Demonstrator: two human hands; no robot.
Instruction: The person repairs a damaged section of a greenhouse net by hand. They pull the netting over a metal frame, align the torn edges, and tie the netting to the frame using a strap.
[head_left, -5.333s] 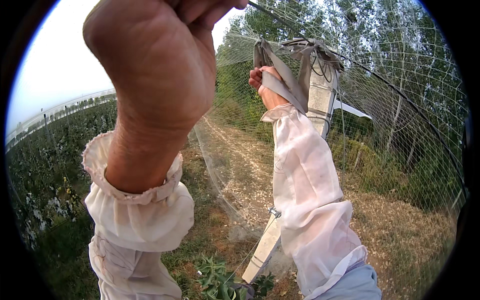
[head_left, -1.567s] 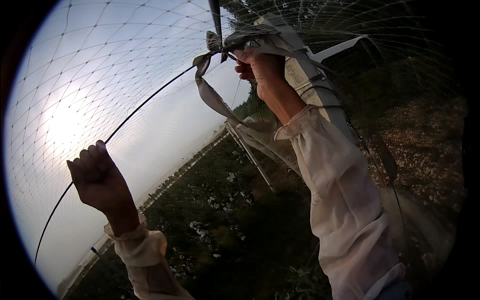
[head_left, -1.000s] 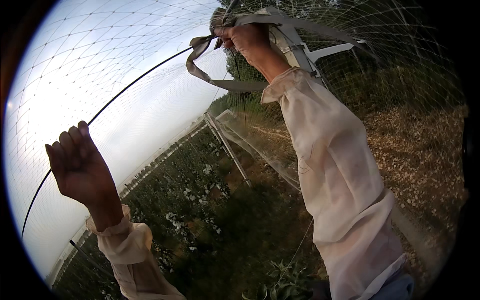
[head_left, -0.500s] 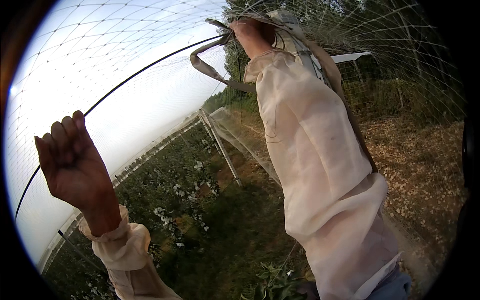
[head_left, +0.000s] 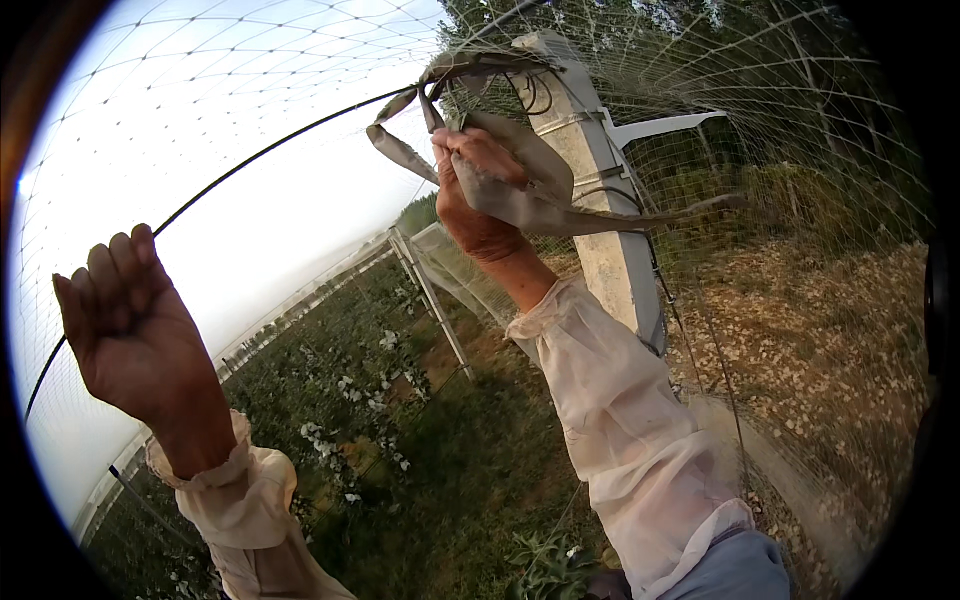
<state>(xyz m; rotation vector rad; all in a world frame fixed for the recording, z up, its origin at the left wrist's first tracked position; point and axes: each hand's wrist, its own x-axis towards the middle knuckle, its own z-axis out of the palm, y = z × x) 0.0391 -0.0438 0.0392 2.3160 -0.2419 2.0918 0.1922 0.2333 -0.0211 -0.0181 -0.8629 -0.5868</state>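
Left hand (head_left: 140,330) closed round thin black cable (head_left: 330,118); right hand (head_left: 475,195) grips grey-brown cloth strip (head_left: 520,208), looped at cable, tail loose.

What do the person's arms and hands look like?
Both the left hand and right hand are bare, with no gloves. Loose, thin, pale sleeves with frilly gathered cuffs cover the forearms. Blue-grey cloth shows beyond the right sleeve.

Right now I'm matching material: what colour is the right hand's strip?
Grey-brown strip, best in head view.
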